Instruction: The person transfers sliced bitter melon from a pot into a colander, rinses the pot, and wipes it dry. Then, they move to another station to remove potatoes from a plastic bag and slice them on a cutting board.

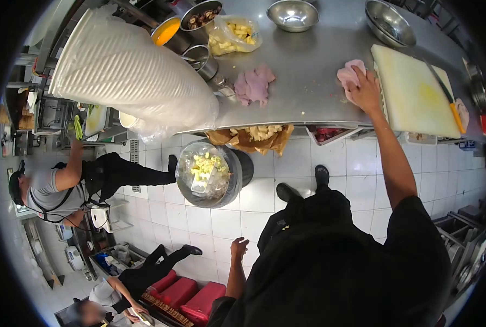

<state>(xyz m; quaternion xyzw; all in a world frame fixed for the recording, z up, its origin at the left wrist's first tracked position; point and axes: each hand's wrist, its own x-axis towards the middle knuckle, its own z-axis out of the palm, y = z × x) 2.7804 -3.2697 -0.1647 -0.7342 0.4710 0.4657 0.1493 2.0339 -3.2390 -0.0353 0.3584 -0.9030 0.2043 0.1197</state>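
Note:
My right hand (367, 91) presses down on a crumpled pink cloth (347, 75) on the steel table (303, 71), just left of a white cutting board (411, 87). Its fingers are bent over the cloth and partly hide it. My left hand (239, 248) hangs low at my side, away from the table, with its fingers loosely bent and apart and nothing seen in it. A second pink cloth (255, 85) lies bunched on the table further left. On the board rests a knife (450, 101) with an orange handle.
Stacked white containers (134, 71) in plastic lean at the left. Behind are a bag of yellow chunks (234, 35), metal pots (202, 60) and steel bowls (293, 15). A lined bin (185, 188) stands on the floor. Two co-workers (57, 188) are at the left.

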